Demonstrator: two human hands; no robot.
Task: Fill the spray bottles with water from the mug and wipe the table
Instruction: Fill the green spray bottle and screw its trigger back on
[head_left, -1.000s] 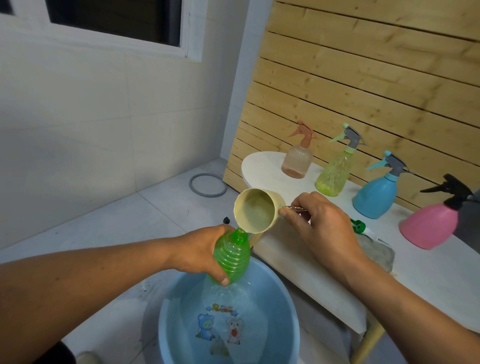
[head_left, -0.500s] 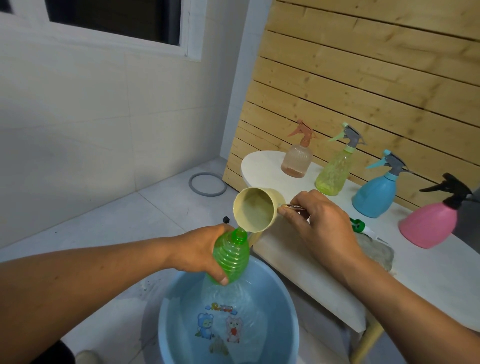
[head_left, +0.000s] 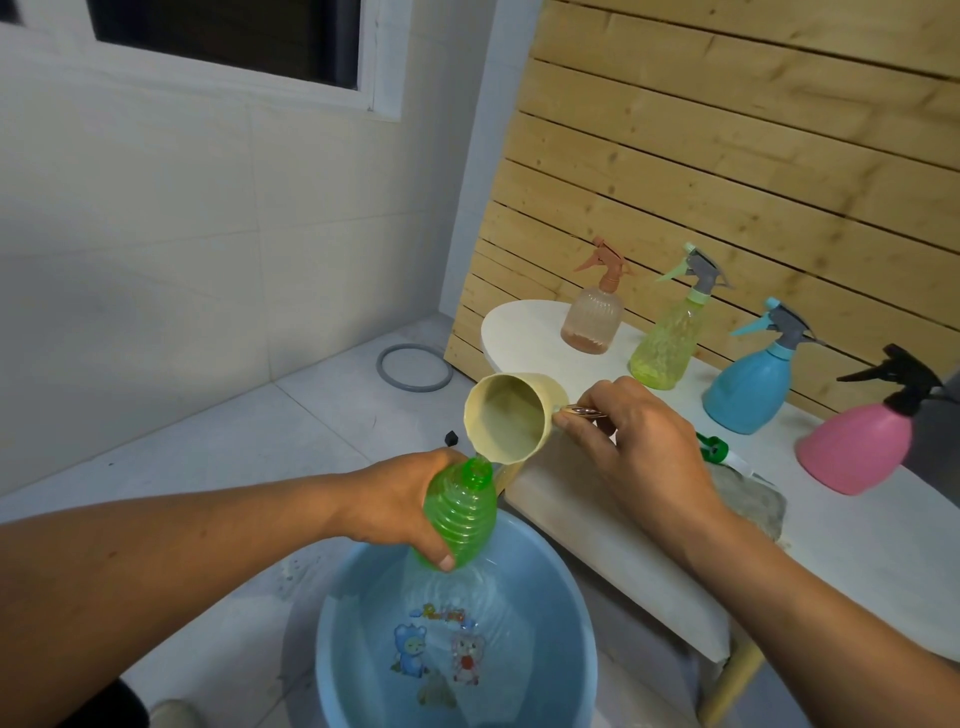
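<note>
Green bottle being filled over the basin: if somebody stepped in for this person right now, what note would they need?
Left hand grips the ribbed green plastic bottle, cap off, above the round blue plastic basin of water.
Right hand holds the beige plastic mug by its handle, tipped, lip at the bottle's mouth.
Four capped spray bottles stand on the white table: peach, yellow-green, blue, pink. The green spray head and a grey cloth lie there too.
Done: pour under way; fill level unclear.
Left: finish filling, refit the head, check the others, wipe the table.
</note>
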